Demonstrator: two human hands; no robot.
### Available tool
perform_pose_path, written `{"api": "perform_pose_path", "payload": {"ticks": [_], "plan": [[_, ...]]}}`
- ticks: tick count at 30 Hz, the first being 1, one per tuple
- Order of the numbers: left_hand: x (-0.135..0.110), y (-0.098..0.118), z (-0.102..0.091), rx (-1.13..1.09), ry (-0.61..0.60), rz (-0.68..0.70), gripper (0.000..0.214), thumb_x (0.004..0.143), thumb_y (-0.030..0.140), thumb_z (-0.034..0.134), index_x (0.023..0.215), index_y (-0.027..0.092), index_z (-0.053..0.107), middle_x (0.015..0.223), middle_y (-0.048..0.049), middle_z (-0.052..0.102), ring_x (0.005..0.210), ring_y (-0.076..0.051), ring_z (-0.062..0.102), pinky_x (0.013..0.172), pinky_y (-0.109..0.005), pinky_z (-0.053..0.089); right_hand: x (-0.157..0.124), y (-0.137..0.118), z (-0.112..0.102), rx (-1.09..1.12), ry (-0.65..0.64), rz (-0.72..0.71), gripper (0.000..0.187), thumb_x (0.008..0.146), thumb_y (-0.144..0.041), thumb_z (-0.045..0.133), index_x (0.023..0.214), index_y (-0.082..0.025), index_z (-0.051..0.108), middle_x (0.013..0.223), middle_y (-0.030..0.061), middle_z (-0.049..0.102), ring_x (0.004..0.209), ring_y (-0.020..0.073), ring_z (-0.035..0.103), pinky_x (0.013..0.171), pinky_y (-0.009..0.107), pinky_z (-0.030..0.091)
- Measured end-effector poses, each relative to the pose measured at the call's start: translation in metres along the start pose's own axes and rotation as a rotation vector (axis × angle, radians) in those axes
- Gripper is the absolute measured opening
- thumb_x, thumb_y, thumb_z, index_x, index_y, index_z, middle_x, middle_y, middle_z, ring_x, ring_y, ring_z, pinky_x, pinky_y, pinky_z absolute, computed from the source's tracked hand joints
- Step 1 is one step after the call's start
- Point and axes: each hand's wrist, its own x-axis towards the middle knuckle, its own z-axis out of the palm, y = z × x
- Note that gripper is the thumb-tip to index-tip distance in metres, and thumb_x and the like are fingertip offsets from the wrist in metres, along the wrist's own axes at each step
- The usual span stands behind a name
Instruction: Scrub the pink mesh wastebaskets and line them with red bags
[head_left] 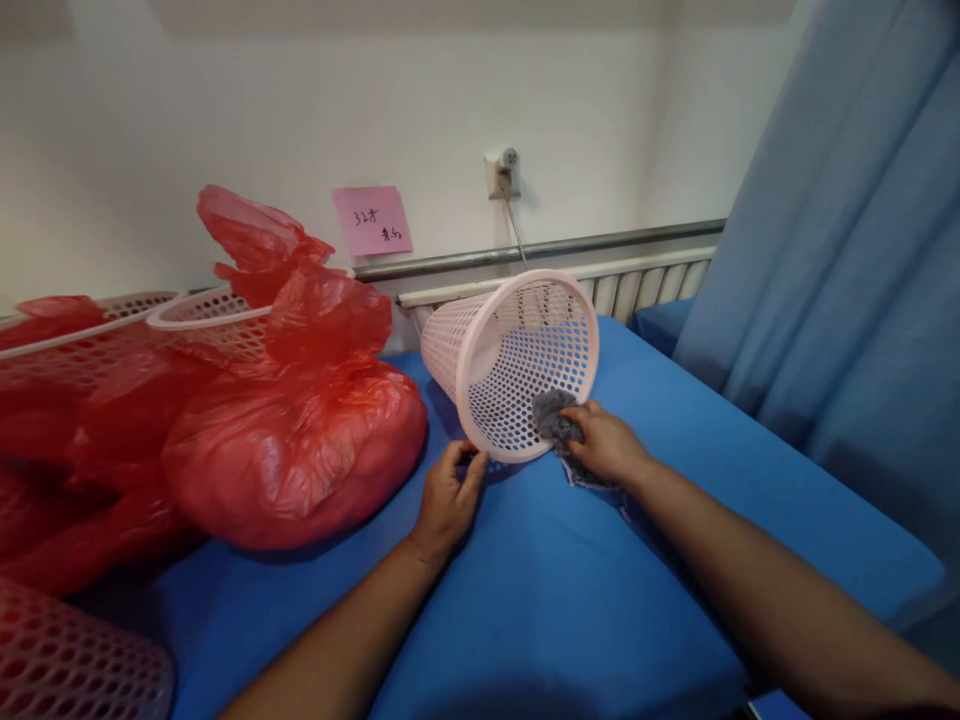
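A pale pink perforated plastic wastebasket (454, 345) lies on its side on a blue padded surface (540, 570), its open mouth turned toward me. My left hand (450, 495) pinches the lower left of its rim between thumb and fingers. On the other side, my right hand (604, 440) is closed on a dark grey fluffy cloth (556, 415). The cloth is pressed against the lower right of the rim and reaches a little inside the mouth. Its lower end hangs down onto the blue surface, under my right hand.
Large red plastic bags (300, 450) fill the left side, beside more pink baskets (202, 310). Another perforated basket (79, 650) stands at the bottom left. Behind are a radiator (652, 285), a metal rail (450, 262), a wall socket (501, 175) and a pink note (373, 220). A blue curtain (840, 260) hangs right.
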Motion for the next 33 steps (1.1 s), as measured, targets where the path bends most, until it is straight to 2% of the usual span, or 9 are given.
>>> {"api": "perform_pose_path", "payload": {"ticks": [3, 5, 8, 14, 20, 22, 26, 30, 33], "plan": [[0.001, -0.007, 0.009, -0.006, -0.212, -0.028, 0.026, 0.092, 0.037, 0.057, 0.107, 0.018, 0.065, 0.102, -0.0078, 0.073, 0.093, -0.022, 0.068, 0.087, -0.036, 0.054, -0.008, -0.021, 0.014, 0.257, -0.094, -0.190, 0.051, 0.079, -0.020, 0.068, 0.129, -0.019, 0.063, 0.117, 0.0093, 0.064, 0.108, 0.0220, 0.062, 0.100, 0.035, 0.047], [0.002, -0.010, 0.011, -0.025, -0.228, -0.058, 0.027, 0.093, 0.039, 0.055, 0.106, 0.018, 0.066, 0.102, -0.0084, 0.074, 0.094, -0.023, 0.069, 0.087, -0.038, 0.054, -0.011, -0.029, 0.021, 0.431, -0.144, -0.284, 0.051, 0.077, -0.021, 0.071, 0.128, -0.021, 0.063, 0.118, 0.0068, 0.065, 0.110, 0.0198, 0.062, 0.102, 0.033, 0.046], [0.003, -0.008, 0.003, -0.041, -0.113, -0.062, 0.027, 0.093, 0.042, 0.053, 0.097, 0.019, 0.065, 0.092, -0.0050, 0.072, 0.086, -0.021, 0.067, 0.081, -0.034, 0.054, -0.009, -0.023, 0.019, 0.412, -0.140, -0.274, 0.051, 0.078, -0.021, 0.070, 0.129, -0.023, 0.063, 0.116, 0.0059, 0.064, 0.109, 0.0197, 0.062, 0.102, 0.034, 0.046], [0.000, 0.002, -0.007, -0.082, 0.228, -0.051, 0.027, 0.094, 0.045, 0.055, 0.094, 0.019, 0.061, 0.085, -0.0015, 0.064, 0.079, -0.016, 0.061, 0.077, -0.027, 0.052, 0.004, 0.011, -0.005, -0.025, 0.091, 0.091, 0.053, 0.084, -0.021, 0.062, 0.137, -0.024, 0.057, 0.127, 0.0111, 0.056, 0.106, 0.0233, 0.061, 0.098, 0.036, 0.046], [0.000, -0.014, 0.011, -0.096, -0.223, -0.110, 0.029, 0.091, 0.040, 0.059, 0.108, 0.017, 0.065, 0.106, -0.0088, 0.073, 0.097, -0.023, 0.069, 0.090, -0.039, 0.054, -0.008, -0.021, 0.017, 0.291, -0.108, -0.207, 0.051, 0.079, -0.021, 0.069, 0.130, -0.021, 0.062, 0.117, 0.0079, 0.063, 0.109, 0.0210, 0.061, 0.102, 0.034, 0.046], [0.002, -0.017, 0.012, -0.085, -0.266, -0.132, 0.031, 0.091, 0.041, 0.057, 0.107, 0.016, 0.067, 0.106, -0.0100, 0.074, 0.100, -0.025, 0.069, 0.092, -0.041, 0.054, -0.012, -0.031, 0.023, 0.427, -0.146, -0.282, 0.053, 0.078, -0.022, 0.071, 0.130, -0.021, 0.062, 0.118, 0.0068, 0.063, 0.111, 0.0197, 0.061, 0.103, 0.034, 0.045], [0.005, -0.011, 0.001, -0.057, -0.081, -0.103, 0.031, 0.094, 0.045, 0.054, 0.097, 0.017, 0.065, 0.093, -0.0054, 0.072, 0.087, -0.021, 0.067, 0.082, -0.035, 0.054, -0.008, -0.022, 0.016, 0.380, -0.132, -0.251, 0.053, 0.079, -0.020, 0.070, 0.131, -0.022, 0.061, 0.119, 0.0067, 0.062, 0.111, 0.0201, 0.061, 0.104, 0.035, 0.045], [0.004, 0.001, -0.008, -0.064, 0.180, -0.072, 0.029, 0.095, 0.047, 0.053, 0.091, 0.018, 0.059, 0.082, -0.0012, 0.064, 0.076, -0.016, 0.062, 0.073, -0.029, 0.052, 0.001, 0.000, -0.002, 0.065, 0.064, 0.058, 0.054, 0.085, -0.022, 0.062, 0.138, -0.022, 0.056, 0.127, 0.0126, 0.056, 0.111, 0.0257, 0.061, 0.102, 0.040, 0.045], [0.001, -0.002, -0.001, -0.127, 0.079, -0.071, 0.028, 0.094, 0.044, 0.056, 0.105, 0.018, 0.058, 0.095, -0.0047, 0.068, 0.086, -0.018, 0.066, 0.081, -0.033, 0.054, 0.000, 0.001, -0.002, 0.023, 0.056, 0.079, 0.054, 0.085, -0.022, 0.061, 0.139, -0.019, 0.056, 0.127, 0.0148, 0.056, 0.109, 0.0269, 0.062, 0.102, 0.041, 0.046]]}}
